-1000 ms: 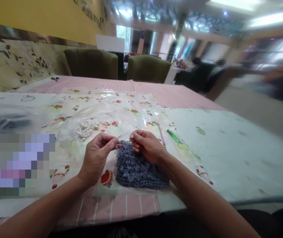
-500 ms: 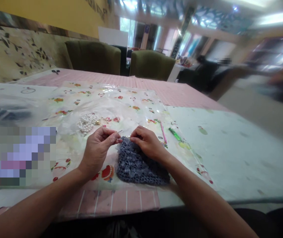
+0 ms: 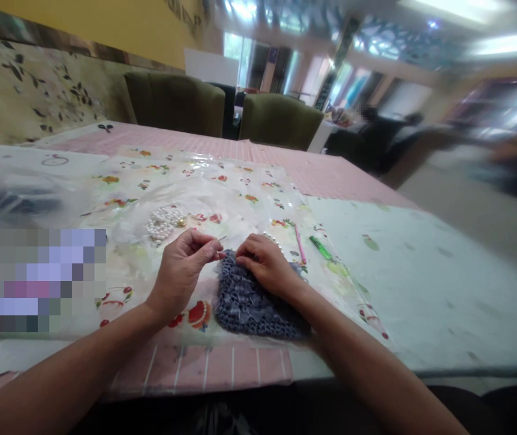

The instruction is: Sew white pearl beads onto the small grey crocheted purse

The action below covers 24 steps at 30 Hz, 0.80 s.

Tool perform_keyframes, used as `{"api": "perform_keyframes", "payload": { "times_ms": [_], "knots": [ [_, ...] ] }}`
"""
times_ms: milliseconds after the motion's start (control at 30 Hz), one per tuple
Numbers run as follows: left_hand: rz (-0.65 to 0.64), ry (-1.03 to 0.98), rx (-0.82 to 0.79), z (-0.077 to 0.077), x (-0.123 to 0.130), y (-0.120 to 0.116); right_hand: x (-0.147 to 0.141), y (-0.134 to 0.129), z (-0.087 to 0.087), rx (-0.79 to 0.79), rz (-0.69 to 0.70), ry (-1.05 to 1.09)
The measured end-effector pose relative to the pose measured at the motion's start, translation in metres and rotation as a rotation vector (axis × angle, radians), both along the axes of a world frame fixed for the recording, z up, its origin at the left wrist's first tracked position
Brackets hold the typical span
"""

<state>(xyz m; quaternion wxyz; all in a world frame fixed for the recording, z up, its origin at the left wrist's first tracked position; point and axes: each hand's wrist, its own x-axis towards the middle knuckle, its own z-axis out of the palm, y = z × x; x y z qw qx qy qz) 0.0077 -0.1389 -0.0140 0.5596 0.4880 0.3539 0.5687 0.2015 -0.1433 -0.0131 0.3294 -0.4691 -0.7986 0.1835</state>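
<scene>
Fingers [image 3: 244, 249] at top edge of crochet [image 3: 249, 305]

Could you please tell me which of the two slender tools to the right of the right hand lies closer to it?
The pink tool: it lies between the right hand and the green one.

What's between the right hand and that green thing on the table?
A slim pink stick lies between the right hand and the green thing, with a few white beads close beside the hand; the head view shows this.
</scene>
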Motion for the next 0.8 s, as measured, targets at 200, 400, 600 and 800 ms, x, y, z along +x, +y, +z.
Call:
{"api": "perform_keyframes", "payload": {
  "times_ms": [200, 400, 600, 800],
  "knots": [
    [-0.001, -0.003, -0.005, 0.002, 0.000, 0.000, -0.004, 0.001, -0.010, 0.034, -0.017, -0.096],
    [-0.009, -0.006, 0.003, 0.000, 0.000, 0.001, -0.005, 0.002, -0.011, 0.030, -0.029, -0.123],
    [0.000, -0.009, -0.002, 0.001, 0.000, 0.001, -0.001, 0.001, -0.003, -0.023, -0.019, -0.010],
    [0.000, -0.005, -0.007, 0.000, -0.001, 0.001, 0.001, 0.001, 0.002, -0.042, -0.046, 0.020]
  ]
}}
